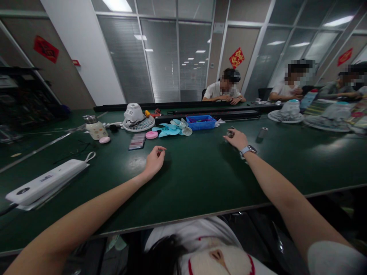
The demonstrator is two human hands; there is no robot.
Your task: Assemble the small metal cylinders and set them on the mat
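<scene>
My left hand (155, 160) rests over the green table (189, 183), fingers curled together; whether anything small is between them is hidden. Farther right, my right hand (236, 139), with a watch on the wrist, has its fingers round a small shiny object (230, 133) that I cannot make out. A grey cylinder (262, 134) stands to the right of that hand. Beyond my left hand lie light blue fan blades (169, 129), a pink round piece (151, 135) and a dark-edged flat item (137, 141). A blue tray (201, 122) sits between the hands, farther back.
A white fan part (134, 116), a patterned bottle (96, 128) and a white power strip (48, 181) are on the left. Long black bars (212, 114) run along the back. Across the table sit several people, with more fan parts (291, 110) at the right.
</scene>
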